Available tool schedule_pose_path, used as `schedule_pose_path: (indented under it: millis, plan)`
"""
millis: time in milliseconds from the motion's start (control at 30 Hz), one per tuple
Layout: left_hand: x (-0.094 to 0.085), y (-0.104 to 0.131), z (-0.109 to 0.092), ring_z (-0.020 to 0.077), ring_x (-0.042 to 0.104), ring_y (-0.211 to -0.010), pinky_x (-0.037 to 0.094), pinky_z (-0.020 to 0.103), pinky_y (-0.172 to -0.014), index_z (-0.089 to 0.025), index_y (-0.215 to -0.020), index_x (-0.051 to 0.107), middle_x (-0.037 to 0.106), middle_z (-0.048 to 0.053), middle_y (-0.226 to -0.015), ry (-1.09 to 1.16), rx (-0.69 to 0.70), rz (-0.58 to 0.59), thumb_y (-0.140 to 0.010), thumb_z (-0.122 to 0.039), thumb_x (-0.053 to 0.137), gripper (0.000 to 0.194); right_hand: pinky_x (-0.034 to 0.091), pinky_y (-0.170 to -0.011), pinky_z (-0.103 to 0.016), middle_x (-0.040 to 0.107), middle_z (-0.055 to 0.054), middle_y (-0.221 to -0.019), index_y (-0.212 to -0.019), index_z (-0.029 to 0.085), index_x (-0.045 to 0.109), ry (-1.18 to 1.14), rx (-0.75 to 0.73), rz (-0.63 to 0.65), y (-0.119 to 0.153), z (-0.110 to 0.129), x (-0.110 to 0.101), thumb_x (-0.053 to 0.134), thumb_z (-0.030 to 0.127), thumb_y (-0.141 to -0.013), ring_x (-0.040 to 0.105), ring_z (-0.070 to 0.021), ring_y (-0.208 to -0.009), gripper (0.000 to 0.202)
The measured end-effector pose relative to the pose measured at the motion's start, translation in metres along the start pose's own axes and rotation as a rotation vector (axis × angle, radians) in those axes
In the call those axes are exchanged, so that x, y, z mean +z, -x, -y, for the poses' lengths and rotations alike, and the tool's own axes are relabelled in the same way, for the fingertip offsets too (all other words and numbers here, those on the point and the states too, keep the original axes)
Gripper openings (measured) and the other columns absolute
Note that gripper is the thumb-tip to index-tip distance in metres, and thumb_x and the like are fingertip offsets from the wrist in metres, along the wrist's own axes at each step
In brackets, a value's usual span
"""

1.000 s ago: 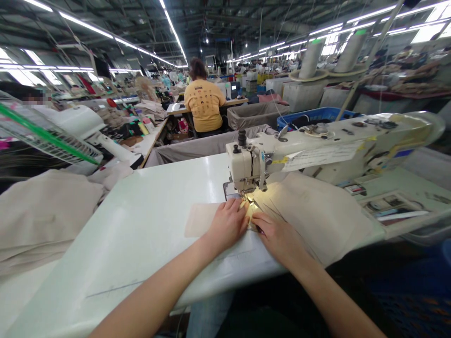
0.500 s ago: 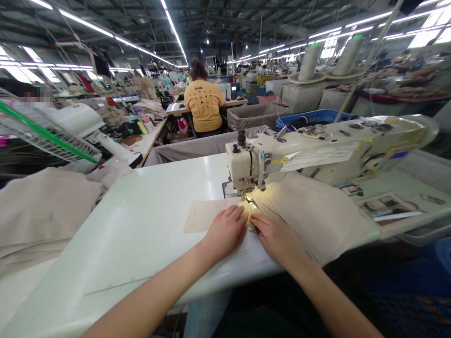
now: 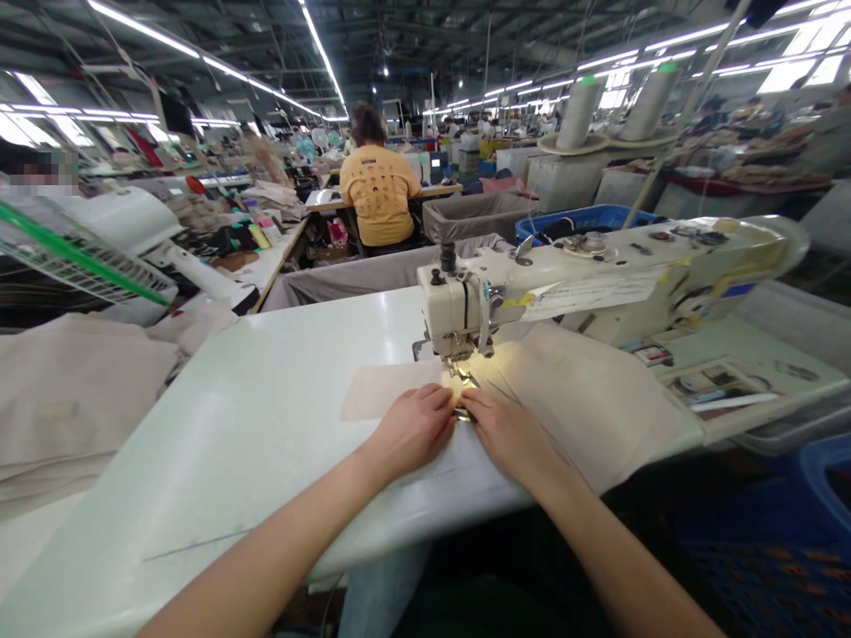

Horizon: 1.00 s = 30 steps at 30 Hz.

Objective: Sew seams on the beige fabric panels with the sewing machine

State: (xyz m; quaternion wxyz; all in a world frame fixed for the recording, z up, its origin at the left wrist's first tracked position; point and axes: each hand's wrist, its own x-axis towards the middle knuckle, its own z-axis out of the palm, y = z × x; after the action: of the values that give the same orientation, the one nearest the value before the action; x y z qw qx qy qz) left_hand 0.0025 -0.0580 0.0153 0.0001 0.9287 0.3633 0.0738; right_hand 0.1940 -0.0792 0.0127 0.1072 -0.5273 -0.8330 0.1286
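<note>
Two hands: we see the left hand (image 3: 416, 430) and the right hand (image 3: 509, 434) nearly meeting in front of the needle, fingertips side by side on the pale cloth there. Each grip is narrow, fingers bunched – whether they pinch or only press, we cannot tell.
Small cloth: the small cloth (image 3: 376, 392) lies flat on the table (image 3: 285, 381), beyond the left hand and off to its left. Its long axis runs sideways, one end reaching in toward the needle; the left hand is nearer to it.
Large cloth: the large cloth (image 3: 591, 403) spreads to the right of the needle and past the right hand, which is the nearer one. Where it meets the small cloth, our fingers block the view.
Sewing machine: the head of the sewing machine (image 3: 448, 306) stands just ahead of both hands, its lamp lighting the cloth.
Tray: at the right, the tray (image 3: 756, 373) holds small tools – too small for us to name.
Blue basket: behind the machine, the blue basket (image 3: 618, 215) has something dark in it.
Grey bin: beyond the table runs the grey bin (image 3: 372, 282); we cannot see its contents.
</note>
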Motion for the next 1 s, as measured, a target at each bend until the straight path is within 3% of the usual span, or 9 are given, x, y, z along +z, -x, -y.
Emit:
schedule_pose_path:
  millis: [267,467,1000]
  plan:
    - [0.0,-0.016,0.024,0.0243,0.062,-0.104,0.055,0.039,-0.091,-0.016,-0.102,0.066,0.067,0.01,-0.105,-0.013,0.0,-0.013,-0.1,-0.022,0.043,0.024,0.052,-0.09,-0.033,0.063,-0.007,-0.138,-0.124,0.021,0.066,-0.007,0.002,-0.012,-0.017,-0.002,0.0,0.043,0.015,-0.101,0.067,-0.0237,-0.112,0.033]
    - [0.002,-0.021,0.039,0.0231,0.062,-0.107,0.055,0.038,-0.095,-0.019,-0.106,0.067,0.067,0.01,-0.107,0.021,0.019,-0.055,-0.102,-0.025,0.043,0.025,0.052,-0.095,-0.035,0.063,-0.008,-0.14,-0.128,0.02,0.066,-0.051,0.007,-0.033,-0.012,-0.002,0.002,0.045,0.012,-0.098,0.065,-0.0251,-0.118,0.037]
    - [0.014,-0.013,0.038,0.0256,0.058,-0.119,0.051,0.043,-0.103,-0.018,-0.126,0.061,0.064,0.012,-0.129,0.066,-0.065,-0.162,-0.099,-0.023,0.05,0.029,0.051,-0.103,-0.04,0.061,-0.01,-0.143,-0.133,0.018,0.065,-0.099,0.005,-0.073,0.001,0.003,0.01,0.043,0.007,-0.091,0.063,-0.0256,-0.122,0.048]
